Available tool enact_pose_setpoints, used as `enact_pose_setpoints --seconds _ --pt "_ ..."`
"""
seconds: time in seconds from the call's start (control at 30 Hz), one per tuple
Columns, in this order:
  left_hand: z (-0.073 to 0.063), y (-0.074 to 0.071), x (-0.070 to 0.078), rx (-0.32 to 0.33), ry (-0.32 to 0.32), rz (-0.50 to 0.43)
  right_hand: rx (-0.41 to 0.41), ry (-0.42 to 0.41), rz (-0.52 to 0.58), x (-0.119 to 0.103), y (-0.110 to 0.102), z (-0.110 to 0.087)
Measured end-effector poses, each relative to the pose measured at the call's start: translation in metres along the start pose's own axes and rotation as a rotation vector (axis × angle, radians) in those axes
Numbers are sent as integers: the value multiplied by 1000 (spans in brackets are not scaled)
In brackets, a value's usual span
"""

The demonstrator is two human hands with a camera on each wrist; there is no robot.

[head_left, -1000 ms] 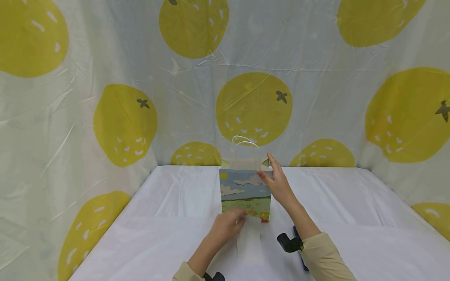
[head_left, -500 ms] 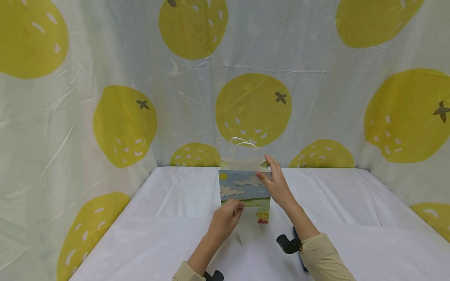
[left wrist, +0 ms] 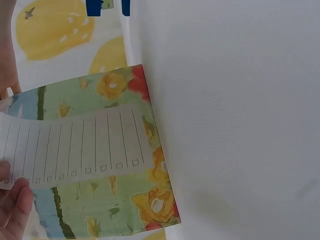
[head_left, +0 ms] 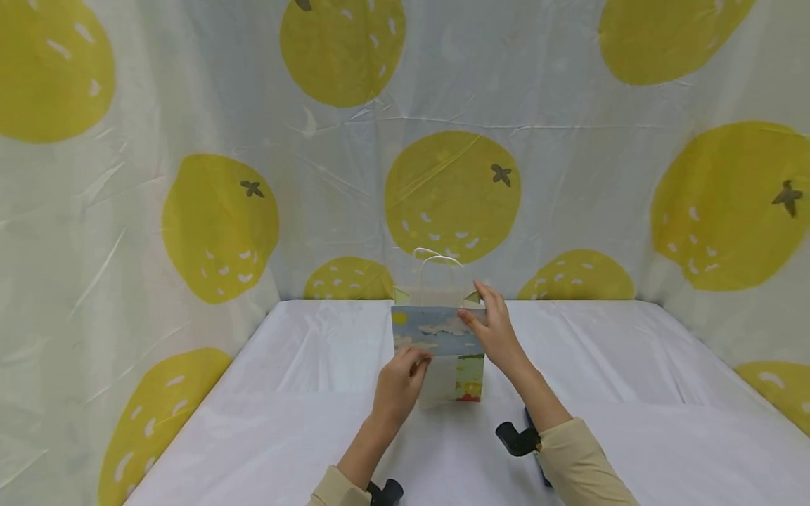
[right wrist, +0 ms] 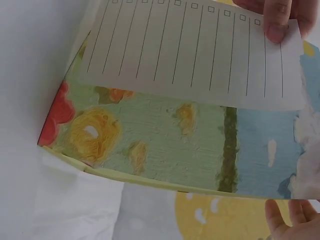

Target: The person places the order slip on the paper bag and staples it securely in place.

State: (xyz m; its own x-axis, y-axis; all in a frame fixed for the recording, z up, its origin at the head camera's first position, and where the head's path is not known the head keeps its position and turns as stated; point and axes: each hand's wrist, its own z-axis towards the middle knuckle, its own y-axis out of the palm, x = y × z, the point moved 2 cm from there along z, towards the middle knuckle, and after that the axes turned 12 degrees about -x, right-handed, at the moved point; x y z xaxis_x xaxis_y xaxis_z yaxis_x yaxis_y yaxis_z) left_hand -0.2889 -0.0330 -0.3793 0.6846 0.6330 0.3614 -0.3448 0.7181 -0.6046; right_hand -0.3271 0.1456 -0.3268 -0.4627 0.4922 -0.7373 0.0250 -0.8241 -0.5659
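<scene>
A small paper gift bag (head_left: 443,329) with a painted sky, meadow and flowers stands upright on the white table, its two white handles raised. My left hand (head_left: 395,388) pinches the edge of a white checklist sheet (head_left: 438,379) between thumb and fingers, low on the bag's front. Ruled lines and small boxes on the sheet (left wrist: 90,145) show in the left wrist view. My right hand (head_left: 501,336) holds the bag's upper right edge, thumb on the front and the other fingers along the side. What lies inside the bag is hidden.
A dark flat object (head_left: 544,472) lies on the white-covered table (head_left: 633,443), partly hidden by the right forearm. A curtain with yellow fruit prints (head_left: 452,193) hangs behind and at both sides. Black wrist mounts (head_left: 517,439) sit on both wrists.
My left hand has moved up the bag's front with the sheet, which now covers the lower left of the painting. The right hand keeps its place at the bag's edge.
</scene>
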Motion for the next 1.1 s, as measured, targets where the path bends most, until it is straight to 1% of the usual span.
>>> enact_pose_setpoints --seconds 0.13,0.43,0.57,0.8,0.97,1.1 --pt "5 0 1 25 -6 -18 5 9 -3 1 -1 0" --pt "15 -3 5 27 -49 -64 13 11 -5 -1 0 -1" --pt "18 -4 6 24 -63 -82 17 9 -4 -1 0 0" --pt "22 -4 6 22 -106 -134 11 21 12 0 0 -1" --pt "27 -7 8 50 -103 -162 9 20 4 0 1 -1" --pt "31 -9 8 72 -97 -164 6 23 -5 0 0 -1"
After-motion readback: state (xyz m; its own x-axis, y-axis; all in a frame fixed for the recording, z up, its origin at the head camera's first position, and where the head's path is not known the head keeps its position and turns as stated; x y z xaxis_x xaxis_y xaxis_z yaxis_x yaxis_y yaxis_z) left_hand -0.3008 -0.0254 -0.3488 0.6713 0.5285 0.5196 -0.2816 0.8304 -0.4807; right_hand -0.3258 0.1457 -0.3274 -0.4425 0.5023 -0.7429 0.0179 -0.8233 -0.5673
